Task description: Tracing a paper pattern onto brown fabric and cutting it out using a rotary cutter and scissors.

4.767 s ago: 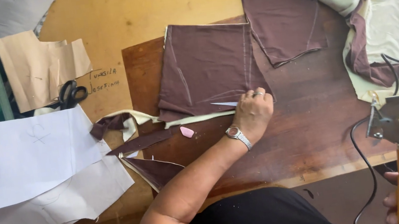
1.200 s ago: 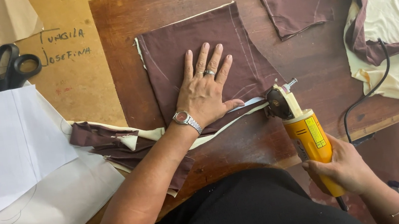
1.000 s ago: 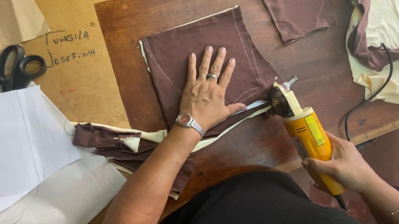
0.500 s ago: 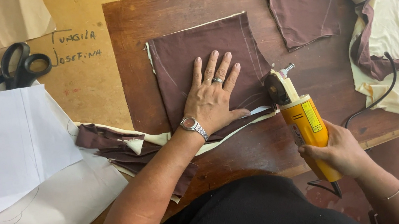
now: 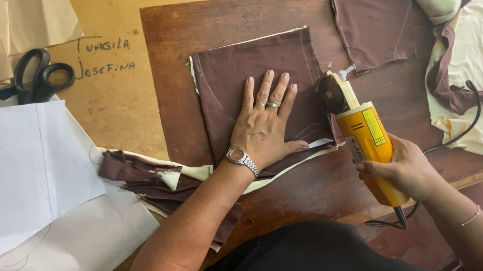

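Wooden surface [image 5: 225, 18] carries brown fabric stack [image 5: 251, 71], left hand [image 5: 265, 126] still flat & spread on it, right hand [image 5: 400, 170] clamped on yellow cutter [image 5: 367, 136], which moved up along stack's right edge vs. 1 s ago, so cut advances.

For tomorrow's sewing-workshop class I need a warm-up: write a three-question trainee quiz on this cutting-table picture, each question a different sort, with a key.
1. True or false: the left hand lies flat, fingers spread, on the brown fabric stack.
2. Which tool does the right hand grip? A) black scissors B) yellow rotary fabric cutter C) iron
3. Fill in: the black scissors lie on the table to the ___ of the fabric stack.

Key
1. True.
2. B: the yellow rotary fabric cutter, its blade at the stack's right edge.
3. Left, near the white paper pattern sheets.
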